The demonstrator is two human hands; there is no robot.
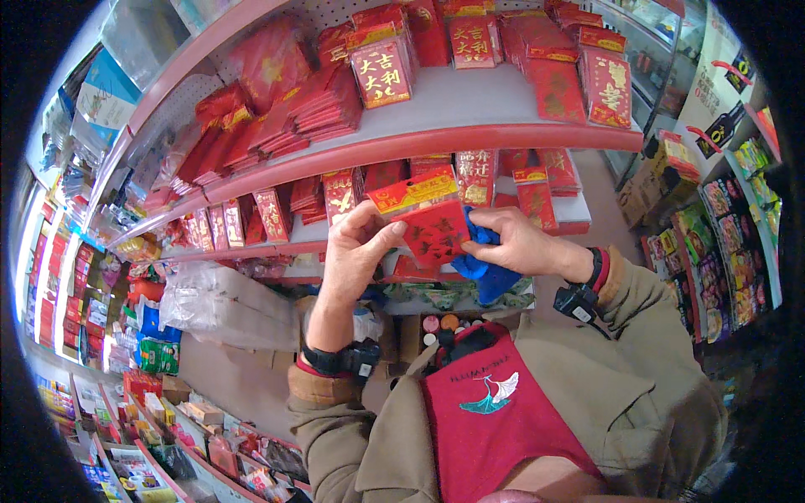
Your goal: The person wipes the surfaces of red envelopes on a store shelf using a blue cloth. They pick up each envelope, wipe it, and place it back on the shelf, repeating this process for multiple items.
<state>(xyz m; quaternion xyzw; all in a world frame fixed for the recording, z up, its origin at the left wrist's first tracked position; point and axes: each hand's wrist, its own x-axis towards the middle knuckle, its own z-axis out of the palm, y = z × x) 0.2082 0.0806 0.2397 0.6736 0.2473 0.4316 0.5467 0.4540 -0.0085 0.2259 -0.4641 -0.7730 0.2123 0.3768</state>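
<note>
While a red packet [435, 235] is held up just in front of the shelving, near the middle of the head view, its left edge is pinched by the left hand [362, 241], thumb on the face, fingers curled behind. By the right hand [513, 239] a bunched blue cloth [495, 282] is gripped, fingers closed, at the packet's 3 o'clock side; whether the packet's right edge is also pinched there cannot be told. Dark characters are borne on the packet's face, and lettering is printed on its yellow-and-red header [412, 192].

Clock directions are taken from the packet. At 11 o'clock, large gold characters are shown on a framed pack [381, 72]; further gold characters are carried by a pack [607, 87] at 2 o'clock. Both are set on the upper shelf [470, 102], whose white board is exposed between the packs and whose red lip [436, 152] is curved across from 9 to 2 o'clock, above the hands. At 5 o'clock, dark lettering and a leaf emblem are borne on the red apron [511, 419]. At 8 o'clock, a stretch of floor [231, 369] is seen between a wrapped bundle [226, 303] and low racks [210, 444]. At 3 o'clock, a carton [650, 194] is stood beyond the shelf end.
</note>
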